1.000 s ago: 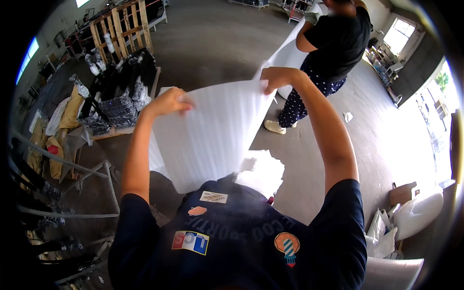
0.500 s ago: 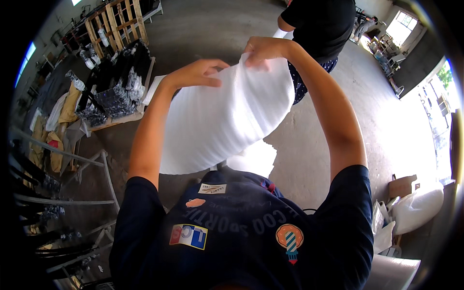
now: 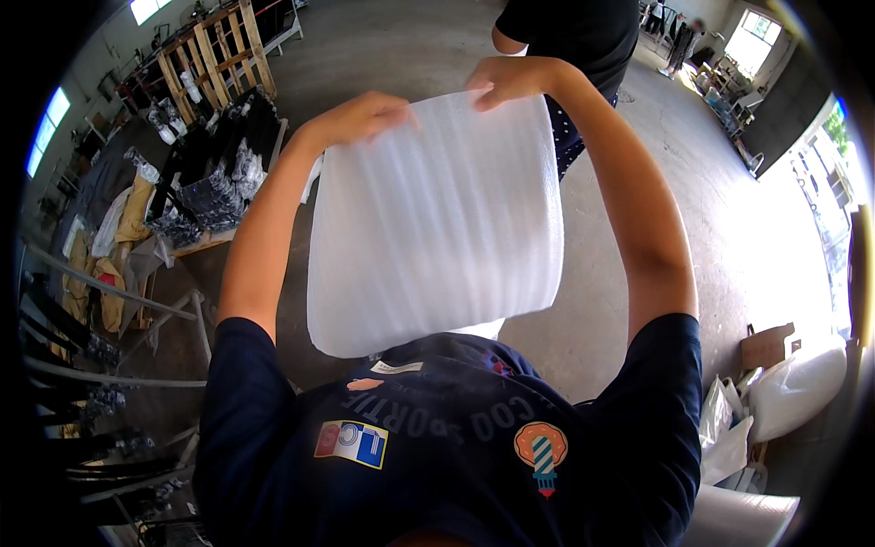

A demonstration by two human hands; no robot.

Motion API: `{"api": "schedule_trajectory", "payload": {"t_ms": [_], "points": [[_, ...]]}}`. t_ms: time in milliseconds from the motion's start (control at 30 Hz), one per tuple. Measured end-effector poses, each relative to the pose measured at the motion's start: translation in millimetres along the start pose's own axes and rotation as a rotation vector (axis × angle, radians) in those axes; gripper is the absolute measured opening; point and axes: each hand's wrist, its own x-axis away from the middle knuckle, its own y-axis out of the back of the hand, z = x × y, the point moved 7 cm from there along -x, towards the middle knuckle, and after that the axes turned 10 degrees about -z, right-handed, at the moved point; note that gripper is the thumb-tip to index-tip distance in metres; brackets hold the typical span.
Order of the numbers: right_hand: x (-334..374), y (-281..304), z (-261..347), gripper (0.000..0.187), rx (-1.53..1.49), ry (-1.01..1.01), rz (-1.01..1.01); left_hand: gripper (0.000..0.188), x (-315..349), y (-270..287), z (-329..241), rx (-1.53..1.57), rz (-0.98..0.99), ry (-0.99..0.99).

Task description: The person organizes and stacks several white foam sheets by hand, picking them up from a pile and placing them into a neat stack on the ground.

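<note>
A white, slightly see-through foam sheet (image 3: 437, 223) hangs spread out in front of my chest, with soft vertical ripples. At its upper left edge, my left hand (image 3: 369, 118) bends its fingers over the sheet; the fingertips are blurred. My right hand (image 3: 510, 80) pinches the top edge farther right, thumb and fingers closed on it. The sheet's bottom edge reaches down to my dark shirt. Below that edge, a bit of another white thing (image 3: 480, 329) peeks out, mostly hidden.
Just beyond the sheet stands a person in black (image 3: 570, 41). Wrapped black parts (image 3: 214, 187) sit on a pallet at the left, near an upright wooden pallet (image 3: 214, 59). A metal rack (image 3: 118, 378) is close at my left. A carton (image 3: 767, 346) and white bags (image 3: 797, 387) lie right.
The foam sheet has gone from bunched and slanted to spread flatter and facing me. My left hand has moved up and left, its fingers now at the sheet's edge. The person ahead shifted left.
</note>
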Motion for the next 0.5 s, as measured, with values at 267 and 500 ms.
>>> {"api": "schedule_trajectory", "payload": {"t_ms": [267,500], "points": [[-16,-18,27,0.02,-0.162,-0.08,-0.271,0.024,-25,-5,-5,0.01,-0.181,-0.097],[-10,-3,46,0.017,0.021,0.063,-0.591,0.032,-16,11,-18,0.082,-0.297,-0.059]]}}
